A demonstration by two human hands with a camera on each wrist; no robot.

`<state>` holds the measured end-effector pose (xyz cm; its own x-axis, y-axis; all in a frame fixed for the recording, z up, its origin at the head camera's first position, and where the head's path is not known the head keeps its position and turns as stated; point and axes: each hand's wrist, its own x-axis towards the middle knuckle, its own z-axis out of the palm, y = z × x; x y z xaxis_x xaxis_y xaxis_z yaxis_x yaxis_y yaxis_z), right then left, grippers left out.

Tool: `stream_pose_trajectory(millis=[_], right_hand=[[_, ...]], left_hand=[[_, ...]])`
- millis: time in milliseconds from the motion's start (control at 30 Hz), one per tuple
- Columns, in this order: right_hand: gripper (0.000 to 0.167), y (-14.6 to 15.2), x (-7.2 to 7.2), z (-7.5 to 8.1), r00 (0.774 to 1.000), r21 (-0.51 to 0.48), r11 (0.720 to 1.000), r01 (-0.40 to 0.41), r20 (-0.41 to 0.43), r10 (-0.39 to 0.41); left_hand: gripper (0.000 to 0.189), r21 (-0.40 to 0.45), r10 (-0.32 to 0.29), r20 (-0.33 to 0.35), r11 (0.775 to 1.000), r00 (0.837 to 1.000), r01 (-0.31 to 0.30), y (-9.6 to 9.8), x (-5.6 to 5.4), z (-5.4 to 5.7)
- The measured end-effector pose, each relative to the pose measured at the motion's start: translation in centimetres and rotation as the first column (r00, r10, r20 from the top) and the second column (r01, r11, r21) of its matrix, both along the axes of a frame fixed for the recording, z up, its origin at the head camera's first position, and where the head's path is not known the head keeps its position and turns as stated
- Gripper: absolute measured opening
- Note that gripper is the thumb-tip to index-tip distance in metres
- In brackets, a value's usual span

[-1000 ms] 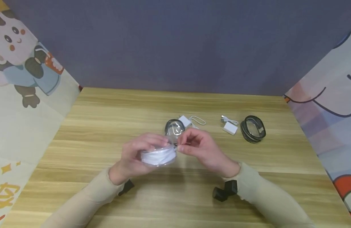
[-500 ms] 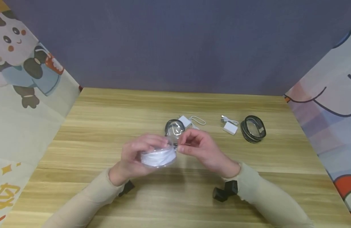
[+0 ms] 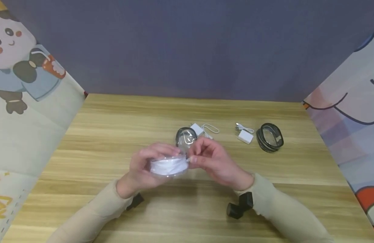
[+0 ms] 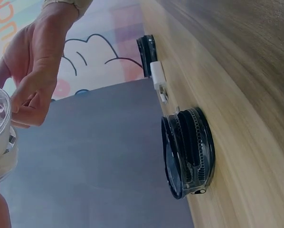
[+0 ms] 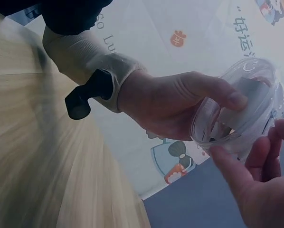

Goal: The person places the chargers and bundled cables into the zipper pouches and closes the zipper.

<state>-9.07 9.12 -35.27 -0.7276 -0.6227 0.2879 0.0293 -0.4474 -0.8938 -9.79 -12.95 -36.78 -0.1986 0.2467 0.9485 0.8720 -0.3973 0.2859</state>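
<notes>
The clear round case (image 3: 169,166) is up off the table in front of you, held in your left hand (image 3: 147,167); its side is a white band between see-through faces with thin clear rims, and it tilts so that the band faces you; through the plastic, your right wrist view shows a pale block and something smaller and dark inside. The fingers of your left hand wrap round the case, thumb pressed on one face; your right hand (image 3: 215,163) pinches at its edge between thumb and forefinger, on a small zip pull (image 3: 188,160).

That pull is tiny and partly covered by your fingertips; glare blurs the contents, so you cannot tell exactly what they are; the left wrist view cuts off both the case and your left hand.

Just beyond your hands lies a black-rimmed case (image 3: 187,128), partly hidden by them, with a white charger block (image 3: 197,129) and a looped white cable (image 3: 211,128) beside it; to the right sit another white block (image 3: 245,136), a bundled cable (image 3: 245,128) and a second black-rimmed case (image 3: 260,139).

The table (image 3: 114,135) is streaked yellow-brown wood grain; a plain grey-blue wall (image 3: 187,47) stands behind it, with cartoon-printed panels (image 3: 53,87) at either side.
</notes>
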Motion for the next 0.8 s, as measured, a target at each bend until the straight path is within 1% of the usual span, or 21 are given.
stream_pose_trajectory(millis=[67, 167, 367, 633, 800], right_hand=[[0.020, 0.05, -0.02, 0.04, 1.000, 0.001, 1.000, 0.004, -0.012, -0.004], [0.020, 0.10, 0.01, 0.12, 1.000, 0.011, 1.000, 0.009, -0.017, -0.009], [0.022, 0.08, 0.14, 0.38, 1.000, 0.017, 0.999, 0.027, -0.012, -0.027], [0.023, 0.04, 0.23, 0.76, 0.998, 0.057, 0.996, 0.068, -0.017, -0.067], [0.023, 0.04, 0.18, 0.68, 0.997, 0.057, 0.996, 0.070, -0.015, -0.069]], left_hand=[[0.042, 0.002, 0.008, 0.005, 1.000, 1.000, -0.008, 0.06, 0.05, 0.09], [0.043, 0.022, -0.004, 0.007, 1.000, 1.000, 0.004, 0.19, 0.06, 0.27], [0.041, 0.077, -0.034, -0.031, 0.996, 0.999, 0.036, 0.58, 0.04, 0.61], [0.041, 0.088, -0.054, -0.033, 0.995, 0.998, 0.056, 0.61, 0.17, 0.91], [0.044, 0.105, -0.077, -0.033, 0.991, 0.997, 0.080, 0.76, 0.24, 1.04]])
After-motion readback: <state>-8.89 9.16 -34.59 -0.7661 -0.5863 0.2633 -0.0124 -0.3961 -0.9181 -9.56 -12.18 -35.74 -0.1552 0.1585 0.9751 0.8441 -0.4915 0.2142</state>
